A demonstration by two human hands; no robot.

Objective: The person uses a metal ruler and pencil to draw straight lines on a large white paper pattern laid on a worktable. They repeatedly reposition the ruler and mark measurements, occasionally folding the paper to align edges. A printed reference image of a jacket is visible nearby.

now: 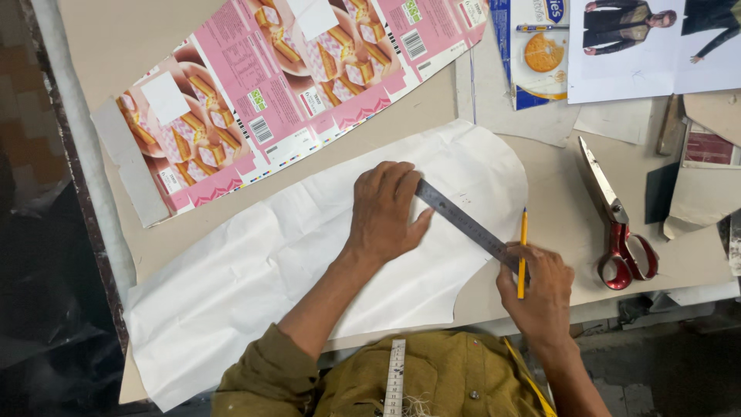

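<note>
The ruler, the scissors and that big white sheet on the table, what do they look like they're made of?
The ruler, pinned under the left hand, looks like dull grey steel: thin, flat, with fine edge markings. The scissors have bright metal blades and glossy red handles, probably plastic or painted. The white sheet looks like thin matte paper, creased and wrinkled. The right hand holds a yellow pencil, likely painted wood.

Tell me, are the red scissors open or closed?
Closed. The red-handled scissors lie flat on the table, blades together in one point, untouched by the right hand.
</note>
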